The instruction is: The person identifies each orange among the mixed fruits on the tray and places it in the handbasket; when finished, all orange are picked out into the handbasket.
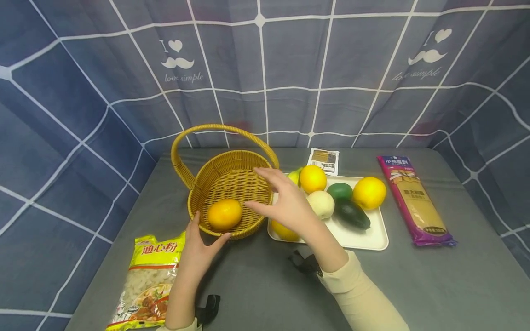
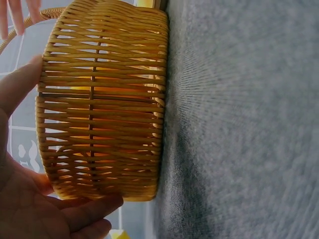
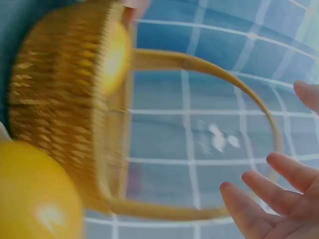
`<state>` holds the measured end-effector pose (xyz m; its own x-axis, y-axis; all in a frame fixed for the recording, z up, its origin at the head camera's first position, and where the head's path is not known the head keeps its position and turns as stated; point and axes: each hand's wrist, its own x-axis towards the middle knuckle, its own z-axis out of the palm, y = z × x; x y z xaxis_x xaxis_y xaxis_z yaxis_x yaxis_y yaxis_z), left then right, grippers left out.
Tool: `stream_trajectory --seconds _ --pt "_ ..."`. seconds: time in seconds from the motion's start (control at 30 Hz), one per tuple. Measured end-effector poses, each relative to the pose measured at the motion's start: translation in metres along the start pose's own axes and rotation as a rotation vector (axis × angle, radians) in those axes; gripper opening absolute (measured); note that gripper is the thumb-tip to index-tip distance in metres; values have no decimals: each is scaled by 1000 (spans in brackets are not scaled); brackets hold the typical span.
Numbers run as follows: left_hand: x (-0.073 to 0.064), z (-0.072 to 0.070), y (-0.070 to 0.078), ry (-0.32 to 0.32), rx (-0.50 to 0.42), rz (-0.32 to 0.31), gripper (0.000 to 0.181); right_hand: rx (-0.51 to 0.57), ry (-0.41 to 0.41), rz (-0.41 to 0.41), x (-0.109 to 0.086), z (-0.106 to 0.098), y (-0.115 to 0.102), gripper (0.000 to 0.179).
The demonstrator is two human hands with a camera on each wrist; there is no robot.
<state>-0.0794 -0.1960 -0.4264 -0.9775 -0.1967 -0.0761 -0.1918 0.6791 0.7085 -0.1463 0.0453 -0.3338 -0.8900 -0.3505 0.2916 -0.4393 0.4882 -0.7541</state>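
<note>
Basket head view: one orange inside; left hand open, steadying near rim; right hand spread above, empty; more fruit waits on tray.
Left wrist: palm against basket wall.
Right wrist: fingers spread, holding nothing.

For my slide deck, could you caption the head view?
Left hand steadies a wicker basket holding one orange; right hand hovers open.
</note>
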Motion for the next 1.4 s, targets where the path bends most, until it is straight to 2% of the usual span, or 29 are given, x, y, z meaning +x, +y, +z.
stream_trajectory --seconds 0.17,0.3,0.43,0.6,0.7,0.9,1.0,1.23,1.4 --pt "-1 -1 1 -4 0 -6 111 117 138 11 -15 -36 -2 71" --pt "-1 -1 1 -10 -3 -15 111 163 259 32 -25 -62 6 70" --pt "0 0 1 -13 -1 -15 112 116 368 65 -33 -84 22 71" --pt "2 2 -2 -19 -8 -13 113 19 458 207 -44 -109 46 72" --pt "2 2 -2 -15 -2 -17 113 19 487 300 -50 -123 63 76" --pt "3 0 -3 -20 4 -20 113 27 532 467 -64 -143 98 79" --pt "3 -2 -2 -23 5 -23 113 17 522 536 -68 -146 115 80" --pt "3 -1 -2 -23 7 -31 114 -65 417 635 -75 -141 151 88" --pt "3 -1 -2 -24 6 -31 115 -110 368 679 -78 -136 166 92"
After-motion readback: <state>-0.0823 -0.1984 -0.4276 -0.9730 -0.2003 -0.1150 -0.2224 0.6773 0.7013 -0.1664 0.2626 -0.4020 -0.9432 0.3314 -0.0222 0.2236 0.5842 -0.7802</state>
